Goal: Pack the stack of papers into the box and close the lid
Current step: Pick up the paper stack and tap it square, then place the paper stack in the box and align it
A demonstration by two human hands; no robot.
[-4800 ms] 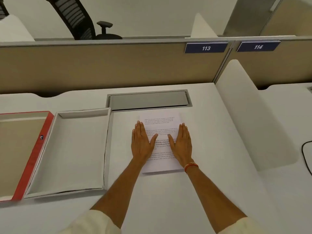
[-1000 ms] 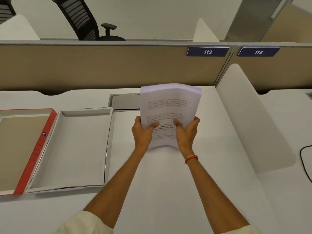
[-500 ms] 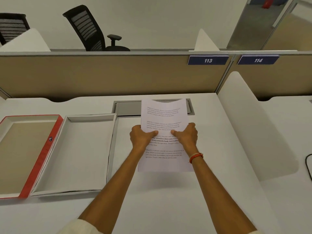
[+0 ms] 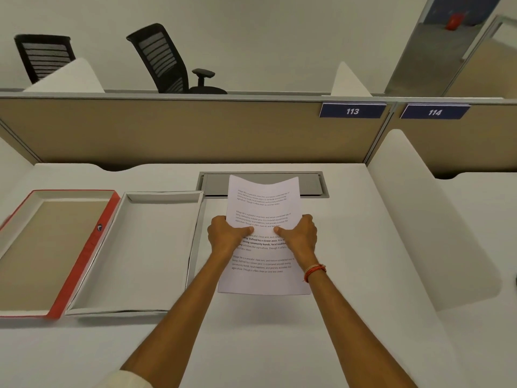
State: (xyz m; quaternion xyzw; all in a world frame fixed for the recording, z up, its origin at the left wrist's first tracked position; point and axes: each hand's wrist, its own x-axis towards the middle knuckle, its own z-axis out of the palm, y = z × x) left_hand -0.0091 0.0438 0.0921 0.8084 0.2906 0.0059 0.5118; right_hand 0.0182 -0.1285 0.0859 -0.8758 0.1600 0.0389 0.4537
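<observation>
Worktop (image 4: pixel 279 345): white, nearest the camera; both forearms reach forward over it.
Left hand (image 4: pixel 225 236): grip closed on the left edge of the stack of papers (image 4: pixel 264 281), thumb lying across the printed top sheet.
Right hand (image 4: pixel 300 238): grip closed on the right edge, thumb on top; a red thread band at the wrist.
Stack of papers: held lifted off the worktop between the two hands, far edge bowed.
Box (image 4: pixel 156 301): white, open, just left of the papers.
Lid (image 4: pixel 81 264): red-edged, upturned, touching the box's left side.
Beyond: grey cable hatch (image 4: pixel 310 184), beige partition (image 4: pixel 167 130).
</observation>
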